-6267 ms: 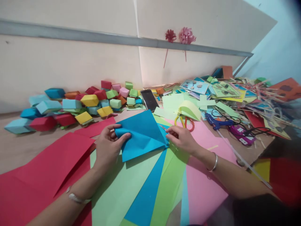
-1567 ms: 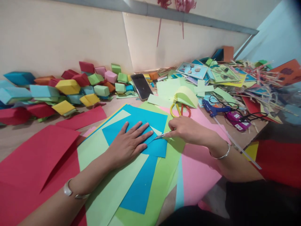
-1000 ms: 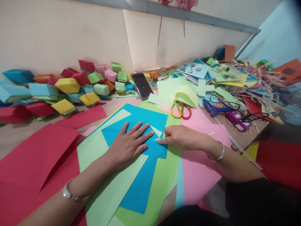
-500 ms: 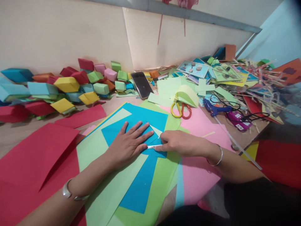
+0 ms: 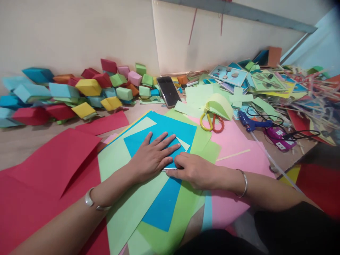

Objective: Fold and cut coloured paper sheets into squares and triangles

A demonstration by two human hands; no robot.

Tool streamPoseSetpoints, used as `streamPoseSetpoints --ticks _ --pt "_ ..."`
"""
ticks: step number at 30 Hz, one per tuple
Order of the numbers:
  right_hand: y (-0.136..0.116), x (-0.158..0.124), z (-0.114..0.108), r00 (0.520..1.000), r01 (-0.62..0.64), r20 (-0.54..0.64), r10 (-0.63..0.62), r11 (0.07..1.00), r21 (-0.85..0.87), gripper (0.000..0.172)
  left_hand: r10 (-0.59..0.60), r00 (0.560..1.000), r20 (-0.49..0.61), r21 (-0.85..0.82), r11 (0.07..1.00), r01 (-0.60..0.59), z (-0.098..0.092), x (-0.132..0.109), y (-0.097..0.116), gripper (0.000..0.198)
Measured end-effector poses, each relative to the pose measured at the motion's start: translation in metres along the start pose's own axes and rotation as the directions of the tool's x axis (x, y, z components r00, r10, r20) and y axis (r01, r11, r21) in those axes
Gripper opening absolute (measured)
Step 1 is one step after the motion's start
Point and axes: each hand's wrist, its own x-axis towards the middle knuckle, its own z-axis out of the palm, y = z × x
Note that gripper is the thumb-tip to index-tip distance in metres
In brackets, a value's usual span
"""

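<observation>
Head view: left hand (image 5: 152, 156) spread on blue paper (image 5: 134, 142), right hand (image 5: 196, 172) pinching a slim tool (image 5: 169, 169); scissors (image 5: 211, 125), phone (image 5: 169, 92) beyond.

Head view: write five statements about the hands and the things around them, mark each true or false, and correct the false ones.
1. The left hand lies on blue paper. True.
2. The right hand holds a thin silvery tool. True.
3. No jewellery shows. False: a silver bangle sits on each wrist.
4. The scissors have one yellow and one red handle. True.
5. Nothing blue lies right of the scissors in the picture. False: a blue glue gun does.
</observation>
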Motion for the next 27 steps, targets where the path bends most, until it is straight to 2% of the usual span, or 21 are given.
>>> streamPoseSetpoints --ticks 6,10,13,20,24,27 --pt "-0.006 0.005 0.004 0.999 0.038 -0.007 -0.038 0.999 -0.034 0.030 -0.016 1.000 0.021 -0.025 1.000 0.017 -0.005 0.000 0.003 0.051" --pt "-0.011 0.007 0.001 0.997 0.069 0.032 -0.065 0.989 -0.132 0.033 -0.020 0.998 0.058 -0.048 0.999 0.023 -0.008 0.000 0.005 0.052" --pt "-0.017 0.009 0.000 0.995 0.093 0.045 -0.087 0.984 -0.155 0.036 -0.022 0.999 0.042 -0.051 0.998 0.024 -0.007 0.000 0.006 0.050" --pt "-0.024 0.008 0.010 0.992 0.107 -0.044 -0.118 0.974 -0.198 0.038 -0.020 0.999 0.037 -0.073 0.997 0.023 -0.006 0.001 0.005 0.050" --pt "-0.028 0.009 0.020 0.988 0.112 -0.086 -0.130 0.976 -0.185 0.036 -0.034 0.997 0.064 -0.083 0.996 0.039 -0.010 0.002 0.006 0.050" --pt "-0.038 0.011 0.026 0.993 0.094 -0.066 -0.102 0.989 -0.112 0.033 -0.045 0.997 0.058 -0.084 0.995 0.050 -0.011 0.002 0.008 0.049"
